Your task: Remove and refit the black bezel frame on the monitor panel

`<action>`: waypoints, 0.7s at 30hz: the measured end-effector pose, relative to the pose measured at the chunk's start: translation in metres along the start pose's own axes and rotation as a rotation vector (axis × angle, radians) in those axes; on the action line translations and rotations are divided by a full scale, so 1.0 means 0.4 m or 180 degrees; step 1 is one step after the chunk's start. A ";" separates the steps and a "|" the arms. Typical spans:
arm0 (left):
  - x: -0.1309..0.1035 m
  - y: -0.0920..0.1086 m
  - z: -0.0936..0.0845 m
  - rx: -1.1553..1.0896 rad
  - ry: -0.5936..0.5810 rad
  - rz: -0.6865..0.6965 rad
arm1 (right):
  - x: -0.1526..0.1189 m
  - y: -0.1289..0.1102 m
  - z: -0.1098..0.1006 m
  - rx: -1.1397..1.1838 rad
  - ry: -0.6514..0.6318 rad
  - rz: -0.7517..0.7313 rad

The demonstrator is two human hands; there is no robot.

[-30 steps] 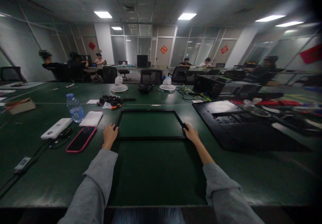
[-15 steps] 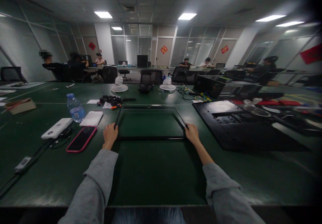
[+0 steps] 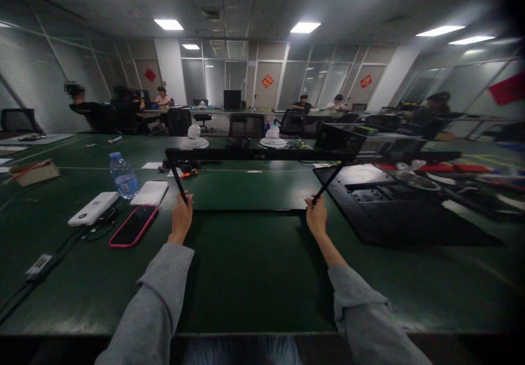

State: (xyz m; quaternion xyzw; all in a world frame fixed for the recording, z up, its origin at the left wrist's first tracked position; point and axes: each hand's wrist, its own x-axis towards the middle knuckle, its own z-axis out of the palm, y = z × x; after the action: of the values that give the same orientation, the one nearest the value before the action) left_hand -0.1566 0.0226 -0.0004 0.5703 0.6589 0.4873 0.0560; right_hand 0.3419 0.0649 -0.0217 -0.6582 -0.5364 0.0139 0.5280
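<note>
A thin black rectangular frame (image 3: 229, 155) is held over the green table (image 3: 254, 277), tilted so that its far bar is raised toward me. Its middle is open and the tabletop shows through. My left hand (image 3: 181, 218) is closed round the left side bar. On the opposite side bar, my right hand (image 3: 316, 217) has its fingers closed as well. Small pale marks show near the middle of the wide far bar. The near bar runs low between both hands.
Left of the frame are a pink-edged phone (image 3: 134, 226), a white power bank (image 3: 93, 209), a notebook (image 3: 150, 193) and a water bottle (image 3: 124, 176). A large black panel (image 3: 394, 217) lies to the right. Two small white fans (image 3: 194, 138) stand beyond; several people sit farther back.
The frame has tipped: its far bar has risen toward me and now looks wider and larger, covering part of the fans. Both hands keep their grip and have turned slightly upward.
</note>
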 end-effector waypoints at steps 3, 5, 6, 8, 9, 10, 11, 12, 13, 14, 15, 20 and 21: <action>0.002 -0.008 0.004 0.0046 -0.0085 -0.0041 | 0.003 0.005 0.002 0.0050 -0.0026 -0.0005; 0.003 -0.014 0.006 0.0092 -0.0168 -0.0083 | 0.003 0.010 0.001 0.0095 -0.0037 -0.0035; 0.003 -0.018 0.007 0.0112 -0.0218 -0.0098 | 0.003 0.013 0.002 0.0115 -0.0050 -0.0054; 0.004 -0.030 0.010 0.0147 -0.0329 -0.0103 | 0.001 0.023 0.004 0.0141 -0.0095 -0.0085; 0.005 -0.037 0.012 0.0160 -0.0383 -0.0098 | 0.001 0.028 0.006 0.0141 -0.0134 -0.0092; 0.006 -0.045 0.014 0.0168 -0.0428 -0.0093 | 0.001 0.034 0.009 0.0134 -0.0183 -0.0091; 0.007 -0.052 0.016 0.0168 -0.0468 -0.0085 | 0.001 0.040 0.012 0.0126 -0.0250 -0.0087; 0.008 -0.059 0.017 0.0160 -0.0501 -0.0074 | 0.002 0.046 0.015 0.0117 -0.0315 -0.0076; 0.009 -0.064 0.017 0.0145 -0.0521 -0.0064 | 0.002 0.050 0.018 0.0105 -0.0374 -0.0057; 0.009 -0.068 0.016 0.0125 -0.0539 -0.0052 | 0.003 0.054 0.021 0.0094 -0.0416 -0.0032; 0.010 -0.070 0.015 0.0107 -0.0552 -0.0037 | 0.004 0.056 0.024 0.0083 -0.0439 -0.0002; 0.008 -0.057 0.006 0.0054 -0.0557 -0.0028 | 0.009 0.059 0.029 0.0055 -0.0417 0.0055; 0.008 -0.054 0.005 0.0052 -0.0547 -0.0043 | 0.009 0.058 0.029 0.0064 -0.0399 0.0041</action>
State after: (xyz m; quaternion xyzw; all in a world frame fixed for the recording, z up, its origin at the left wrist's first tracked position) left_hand -0.1713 0.0290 -0.0153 0.6060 0.6594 0.4308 0.1110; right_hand 0.3528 0.0786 -0.0415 -0.6542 -0.5640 0.0638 0.4999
